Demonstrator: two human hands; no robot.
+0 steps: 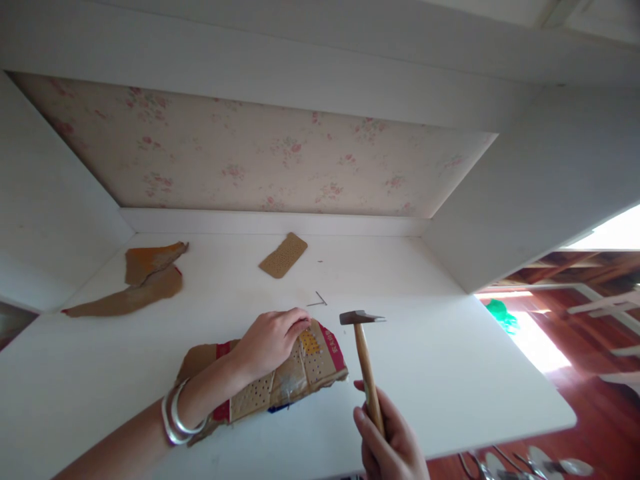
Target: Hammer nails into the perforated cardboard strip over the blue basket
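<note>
My right hand [387, 437] is wrapped round the wooden handle of a hammer [367, 360]. The metal head is raised, just right of a torn piece of cardboard [253, 398] with red bands, clear tape and many small punched holes. My left hand [273, 340] rests on the cardboard, thumb and fingertips pinched together near its upper right edge. Whatever is between those fingertips is hidden. Two silver bangles [176, 415] circle the left wrist. Beyond the cardboard, two loose nails [320, 300] lie on the white table.
A small perforated cardboard piece [283, 255] lies toward the back of the white table [450, 393]. Torn cardboard scraps [145, 283] are at the left. White panels enclose the sides and top, with floral wallpaper [280, 157] behind. Past the right edge is a reddish wooden floor [590, 413].
</note>
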